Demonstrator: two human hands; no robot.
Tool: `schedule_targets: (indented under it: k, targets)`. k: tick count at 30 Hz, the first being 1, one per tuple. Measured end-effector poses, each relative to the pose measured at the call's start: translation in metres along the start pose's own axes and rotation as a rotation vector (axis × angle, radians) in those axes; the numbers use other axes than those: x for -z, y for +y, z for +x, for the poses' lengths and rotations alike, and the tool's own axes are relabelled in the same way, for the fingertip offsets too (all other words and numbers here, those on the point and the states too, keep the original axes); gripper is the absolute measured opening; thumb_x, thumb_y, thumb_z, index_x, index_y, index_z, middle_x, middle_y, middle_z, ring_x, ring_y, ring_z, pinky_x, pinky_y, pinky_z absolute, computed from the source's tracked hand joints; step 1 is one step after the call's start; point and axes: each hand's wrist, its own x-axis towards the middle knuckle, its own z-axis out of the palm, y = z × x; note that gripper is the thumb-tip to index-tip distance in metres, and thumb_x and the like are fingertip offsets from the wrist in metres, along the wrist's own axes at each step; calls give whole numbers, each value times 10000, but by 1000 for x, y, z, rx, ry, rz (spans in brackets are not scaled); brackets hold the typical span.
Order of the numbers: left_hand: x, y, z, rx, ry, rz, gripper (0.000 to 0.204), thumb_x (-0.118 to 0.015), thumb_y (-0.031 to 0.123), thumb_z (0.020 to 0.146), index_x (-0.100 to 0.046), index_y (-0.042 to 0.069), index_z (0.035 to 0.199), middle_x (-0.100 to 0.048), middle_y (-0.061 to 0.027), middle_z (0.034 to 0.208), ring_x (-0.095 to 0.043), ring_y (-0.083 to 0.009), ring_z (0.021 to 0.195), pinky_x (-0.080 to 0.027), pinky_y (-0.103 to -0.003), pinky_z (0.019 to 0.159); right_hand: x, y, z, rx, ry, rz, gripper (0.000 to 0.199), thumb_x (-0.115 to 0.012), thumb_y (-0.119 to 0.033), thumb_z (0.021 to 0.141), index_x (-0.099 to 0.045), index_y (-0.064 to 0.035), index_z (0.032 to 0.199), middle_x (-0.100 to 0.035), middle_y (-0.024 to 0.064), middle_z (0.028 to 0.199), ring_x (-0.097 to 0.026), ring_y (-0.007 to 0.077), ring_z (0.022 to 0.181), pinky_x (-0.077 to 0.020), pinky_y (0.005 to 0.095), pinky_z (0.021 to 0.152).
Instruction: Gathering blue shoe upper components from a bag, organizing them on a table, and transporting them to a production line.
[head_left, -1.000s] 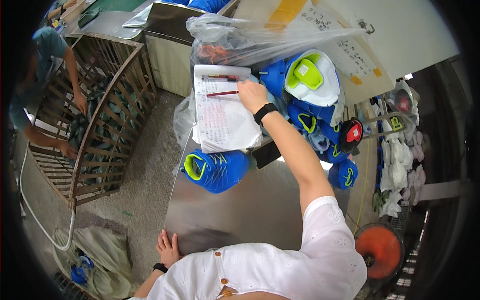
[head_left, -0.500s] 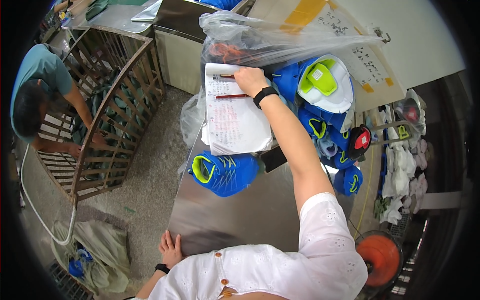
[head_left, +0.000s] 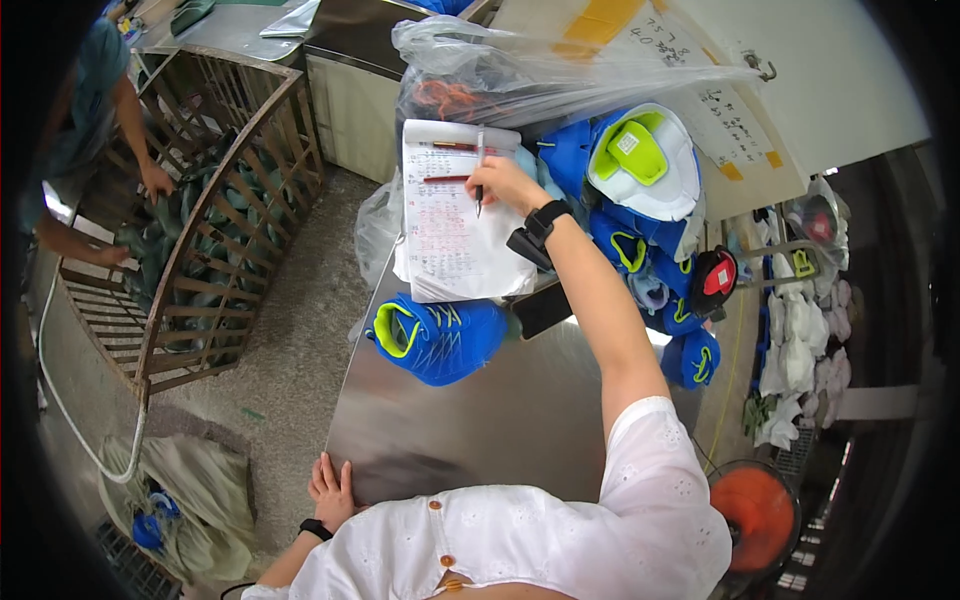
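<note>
My right hand (head_left: 505,185) is closed around a slim pen (head_left: 480,145), its dark tip pointing down at a notepad (head_left: 465,270) with handwritten rows in dark and red ink. Two dark red pens lie across the upper pages: the upper red pen (head_left: 455,146) and the lower red pen (head_left: 445,179), which runs up to my fingers. Fingers spread, my left hand (head_left: 332,488) rests at the near left corner of the metal table (head_left: 450,430). A blue shoe (head_left: 440,335) with a lime lining stands just below the pad, beside a dark phone (head_left: 545,310).
More blue shoe pieces (head_left: 630,250) and a white-and-lime shoe part (head_left: 645,160) crowd the table's right side. Clear plastic (head_left: 470,60) drapes behind the pad. At left, a co-worker's hand (head_left: 155,182) reaches into a slatted cart (head_left: 215,230) of dark green items. An orange fan (head_left: 755,515) stands lower right.
My right hand has come down from the pad's top edge and now shows a pen upright in its fingers. The co-worker has straightened and shifted toward the left edge. My left hand stays put.
</note>
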Motion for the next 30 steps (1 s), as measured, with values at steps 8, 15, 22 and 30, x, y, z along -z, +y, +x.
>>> schedule_targets:
  k: [8, 15, 22, 30]
  targets:
    - [0, 1, 0, -27, -7, -37, 1015, -747, 446, 543, -229, 47, 1319, 44, -327, 1376, -51, -493, 1249, -168, -613, 915, 7, 10, -33, 160, 31, 209, 202, -498, -230, 805, -569, -41, 809, -582, 58, 688, -585, 124, 575, -428, 193, 482]
    - [11, 2, 2, -12, -64, -44, 1061, -751, 451, 532, -198, 34, 1336, 48, -334, 1372, -41, -496, 1251, -161, -618, 919, -53, 61, -110, 209, 83, 538, 130, -585, -92, 812, -533, -3, 891, -589, 63, 742, -612, 125, 630, -470, 218, 486]
    - [15, 6, 4, 21, -124, -95, 1053, -772, 408, 524, -207, 32, 1329, 51, -333, 1373, -33, -498, 1255, -143, -617, 941, -70, 74, -112, 323, 197, 300, 91, -606, -59, 772, -544, 0, 804, -571, 36, 645, -521, 68, 526, -419, 192, 485]
    - [19, 6, 3, -32, -62, -91, 1071, -776, 417, 506, -208, 28, 1327, 23, -344, 1366, -54, -496, 1253, -153, -610, 933, -71, 76, -108, 416, 290, -79, 118, -648, -100, 729, -604, 8, 713, -591, 66, 598, -526, 87, 524, -408, 236, 489]
